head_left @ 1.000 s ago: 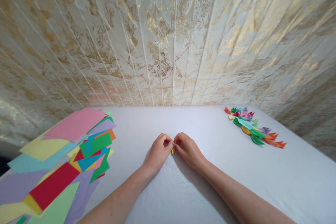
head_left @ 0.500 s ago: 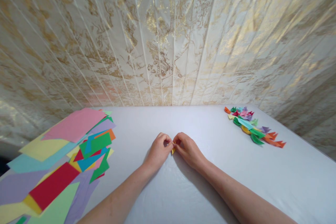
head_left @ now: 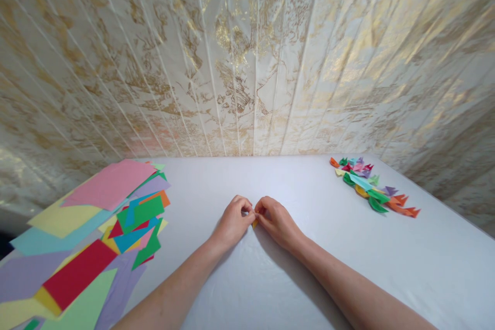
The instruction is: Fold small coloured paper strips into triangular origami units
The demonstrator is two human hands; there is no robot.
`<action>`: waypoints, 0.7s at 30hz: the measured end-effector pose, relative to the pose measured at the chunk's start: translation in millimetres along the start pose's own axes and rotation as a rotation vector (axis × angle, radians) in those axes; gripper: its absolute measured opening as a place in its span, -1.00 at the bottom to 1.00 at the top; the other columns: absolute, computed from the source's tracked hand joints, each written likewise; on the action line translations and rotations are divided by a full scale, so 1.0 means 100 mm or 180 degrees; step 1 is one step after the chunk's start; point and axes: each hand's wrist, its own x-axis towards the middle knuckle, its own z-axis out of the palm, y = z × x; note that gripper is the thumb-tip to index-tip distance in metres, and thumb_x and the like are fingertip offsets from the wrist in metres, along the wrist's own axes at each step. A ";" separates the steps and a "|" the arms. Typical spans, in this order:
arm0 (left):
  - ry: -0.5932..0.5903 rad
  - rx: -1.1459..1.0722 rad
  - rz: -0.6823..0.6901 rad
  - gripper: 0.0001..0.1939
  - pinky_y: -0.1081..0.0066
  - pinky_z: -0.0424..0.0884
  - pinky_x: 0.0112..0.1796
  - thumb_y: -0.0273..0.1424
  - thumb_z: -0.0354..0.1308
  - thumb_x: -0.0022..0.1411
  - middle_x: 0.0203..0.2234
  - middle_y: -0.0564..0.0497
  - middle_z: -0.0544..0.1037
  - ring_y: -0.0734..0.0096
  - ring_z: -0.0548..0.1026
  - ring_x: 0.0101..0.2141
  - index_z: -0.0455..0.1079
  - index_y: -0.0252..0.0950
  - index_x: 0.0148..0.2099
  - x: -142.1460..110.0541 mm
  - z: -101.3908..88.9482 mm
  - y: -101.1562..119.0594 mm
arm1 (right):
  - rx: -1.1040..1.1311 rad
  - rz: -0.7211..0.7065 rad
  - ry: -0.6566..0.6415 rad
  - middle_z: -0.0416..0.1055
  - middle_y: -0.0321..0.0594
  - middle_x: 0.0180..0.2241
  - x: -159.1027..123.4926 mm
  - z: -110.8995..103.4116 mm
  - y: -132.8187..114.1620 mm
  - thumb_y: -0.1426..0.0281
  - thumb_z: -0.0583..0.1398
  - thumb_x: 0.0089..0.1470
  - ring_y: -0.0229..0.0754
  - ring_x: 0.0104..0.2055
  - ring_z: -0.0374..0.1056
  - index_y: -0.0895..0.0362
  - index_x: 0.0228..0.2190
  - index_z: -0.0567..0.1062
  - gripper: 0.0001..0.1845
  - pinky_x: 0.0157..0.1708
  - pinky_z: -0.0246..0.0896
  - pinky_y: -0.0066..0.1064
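A small piece of yellow paper shows just below my fingertips, at the middle of the white table. My left hand pinches it from the left between thumb and fingers. From the other side my right hand is closed on the same piece, its fingertips meeting those of the left. Most of the yellow paper is hidden by the fingers, so its folded shape cannot be made out.
Sheets and cut pieces of coloured paper lie in an overlapping heap on the left. Several small folded paper figures sit in a cluster at the far right of the table. Behind hangs a white and gold patterned curtain.
Both hands hold nearly the same place and pinch. A little less of the yellow paper shows below the fingertips.
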 end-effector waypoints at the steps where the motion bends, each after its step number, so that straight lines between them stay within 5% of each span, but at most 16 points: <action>1: 0.0006 0.0002 0.0006 -0.85 0.36 0.32 -0.15 -0.61 0.08 0.02 -0.35 0.02 0.43 0.37 0.42 -0.25 0.27 -0.27 -0.49 0.00 0.00 0.00 | 0.0007 -0.0011 -0.0001 0.40 -0.30 -0.42 0.00 0.00 0.00 0.59 0.15 0.02 -0.24 -0.35 0.31 0.12 -0.43 0.42 -0.86 -0.30 0.15 -0.43; 21: 0.0127 0.0032 -0.0025 -0.88 0.38 0.34 -0.18 -0.57 0.06 0.07 -0.38 0.02 0.43 0.38 0.43 -0.29 0.32 -0.27 -0.45 -0.01 0.02 0.01 | 0.0036 0.0040 -0.0035 0.40 -0.32 -0.44 0.02 -0.06 -0.03 0.58 0.15 0.00 -0.26 -0.37 0.30 0.12 -0.48 0.43 -0.86 -0.31 0.14 -0.46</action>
